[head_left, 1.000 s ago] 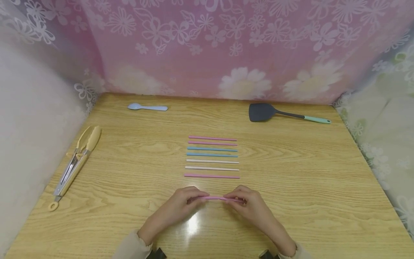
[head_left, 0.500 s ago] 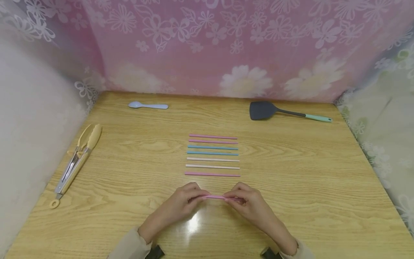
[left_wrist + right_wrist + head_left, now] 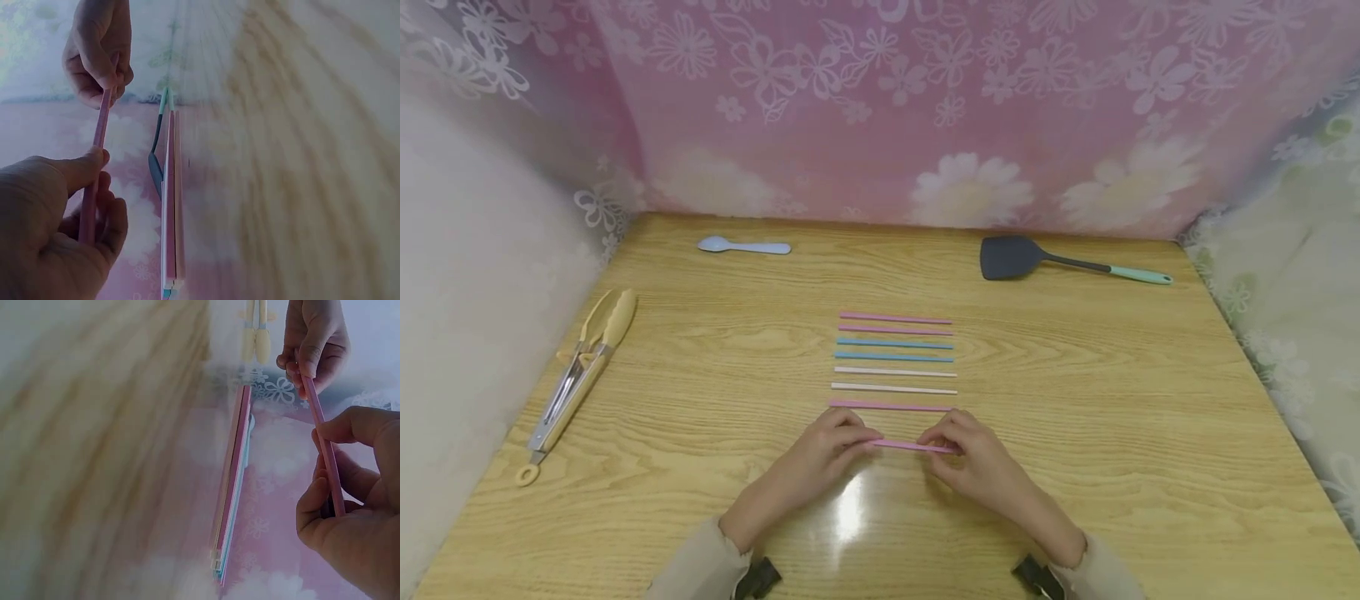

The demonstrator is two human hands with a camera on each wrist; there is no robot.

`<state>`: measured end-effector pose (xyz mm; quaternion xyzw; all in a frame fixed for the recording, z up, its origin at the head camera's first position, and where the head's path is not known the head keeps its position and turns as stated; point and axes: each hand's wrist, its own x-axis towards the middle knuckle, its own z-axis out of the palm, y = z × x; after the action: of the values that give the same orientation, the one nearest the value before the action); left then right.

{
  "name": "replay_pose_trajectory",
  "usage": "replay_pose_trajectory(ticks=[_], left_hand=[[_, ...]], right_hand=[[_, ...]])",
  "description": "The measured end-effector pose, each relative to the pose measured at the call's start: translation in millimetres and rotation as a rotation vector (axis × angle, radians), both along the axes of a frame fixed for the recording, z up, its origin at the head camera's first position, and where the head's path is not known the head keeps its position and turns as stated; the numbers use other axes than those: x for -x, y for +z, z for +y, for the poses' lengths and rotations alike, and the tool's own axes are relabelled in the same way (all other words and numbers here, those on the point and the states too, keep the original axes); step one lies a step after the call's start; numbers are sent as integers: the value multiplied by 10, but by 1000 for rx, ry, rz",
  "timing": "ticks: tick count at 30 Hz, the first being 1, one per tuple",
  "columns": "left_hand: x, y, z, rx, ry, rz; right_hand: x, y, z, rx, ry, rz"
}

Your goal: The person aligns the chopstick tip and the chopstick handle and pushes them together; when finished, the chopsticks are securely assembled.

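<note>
A pink chopstick [image 3: 901,445] is held level between both hands, just in front of a row of chopsticks. My left hand [image 3: 831,442] pinches its left part between thumb and fingers, while my right hand [image 3: 973,454] pinches the right part. In the left wrist view the held chopstick [image 3: 100,128] stands clear of the table surface. Beyond the hands several chopsticks lie parallel: a pink one [image 3: 887,406] nearest, then two white ones [image 3: 895,388], two blue ones [image 3: 895,357] and two pink ones [image 3: 895,317] farthest.
Yellow-handled tongs [image 3: 576,375] lie at the table's left side. A pale blue spoon [image 3: 745,246] rests near the back left, and a dark spatula [image 3: 1011,257] with a green handle near the back right. A pink floral cloth [image 3: 850,142] hangs behind the wooden table [image 3: 1112,417].
Both hands have moved slightly forward with the pink chopstick, closer to the row. The right hand's fingers have loosened and shifted a little, showing more of the chopstick's right end.
</note>
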<state>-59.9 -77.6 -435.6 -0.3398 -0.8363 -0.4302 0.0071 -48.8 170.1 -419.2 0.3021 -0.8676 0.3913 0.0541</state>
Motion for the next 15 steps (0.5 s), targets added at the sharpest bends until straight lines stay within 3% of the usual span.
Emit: replay_pose_trajectory(ticks=[3, 10, 15], left_hand=[[17, -13, 0, 34, 27, -10], [47, 12, 0, 117, 135, -166], [83, 5, 5, 158, 178, -133]], right_hand=[[46, -19, 26, -10, 24, 9], [158, -69, 65, -20, 41, 3], [215, -97, 56, -70, -2, -31]])
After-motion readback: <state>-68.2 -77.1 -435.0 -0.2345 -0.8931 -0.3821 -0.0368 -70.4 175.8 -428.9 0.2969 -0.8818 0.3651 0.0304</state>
